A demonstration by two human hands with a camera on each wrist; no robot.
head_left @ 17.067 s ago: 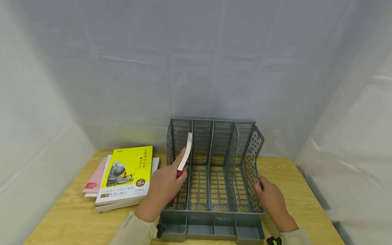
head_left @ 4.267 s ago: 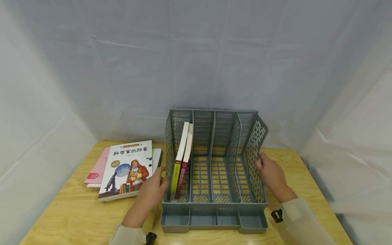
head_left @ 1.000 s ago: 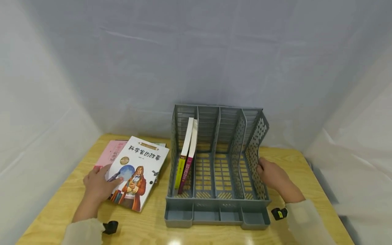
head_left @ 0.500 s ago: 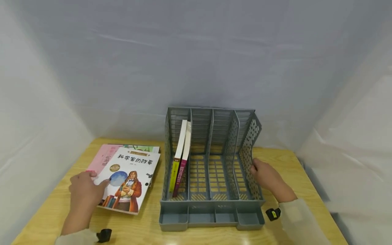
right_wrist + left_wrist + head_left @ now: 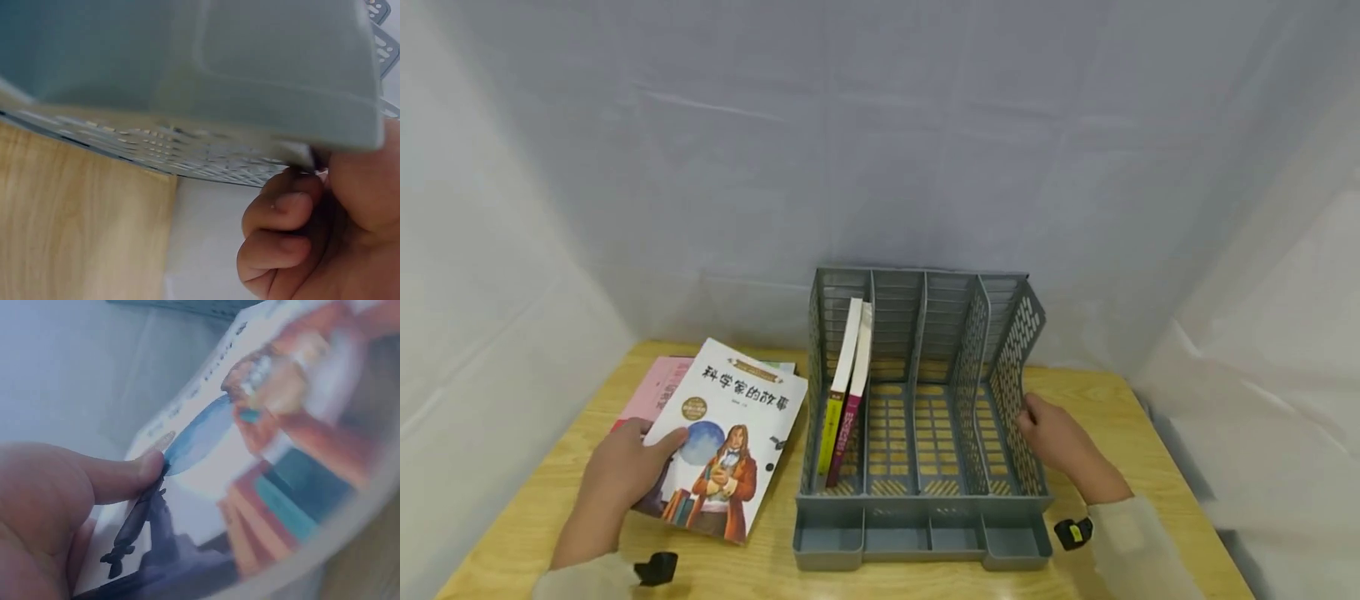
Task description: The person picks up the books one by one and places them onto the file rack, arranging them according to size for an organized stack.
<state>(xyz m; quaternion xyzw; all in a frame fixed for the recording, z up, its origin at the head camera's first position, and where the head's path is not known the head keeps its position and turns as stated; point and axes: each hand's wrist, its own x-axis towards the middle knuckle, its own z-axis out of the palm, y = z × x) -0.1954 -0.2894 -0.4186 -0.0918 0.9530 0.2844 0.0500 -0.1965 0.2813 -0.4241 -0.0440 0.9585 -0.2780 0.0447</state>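
Along the near edge of the wooden table (image 5: 752, 575), pale sleeves (image 5: 587, 582) are reaching in, and black devices (image 5: 657, 568) are sitting by both wrists. Shallow trays (image 5: 895, 542) are lining the front of a grey organizer (image 5: 925, 505). Toward the table's left edge, the left hand (image 5: 617, 475) is grasping a white illustrated book (image 5: 741, 412), its thumb pressing on the cover; whether the book is resting on anything, I cannot tell. Toward the right edge, the right hand (image 5: 1063, 442) is gripping the organizer's right side panel with curled fingers. In the leftmost compartment, a yellow-spined book (image 5: 832, 429) and a magenta-spined book (image 5: 848, 425) are standing side by side, slanted. Nearer the far-left corner, a pink book (image 5: 658, 387) is showing partly from beneath the white one. Beyond the far edge, a pale sheet (image 5: 880, 150) is hanging.
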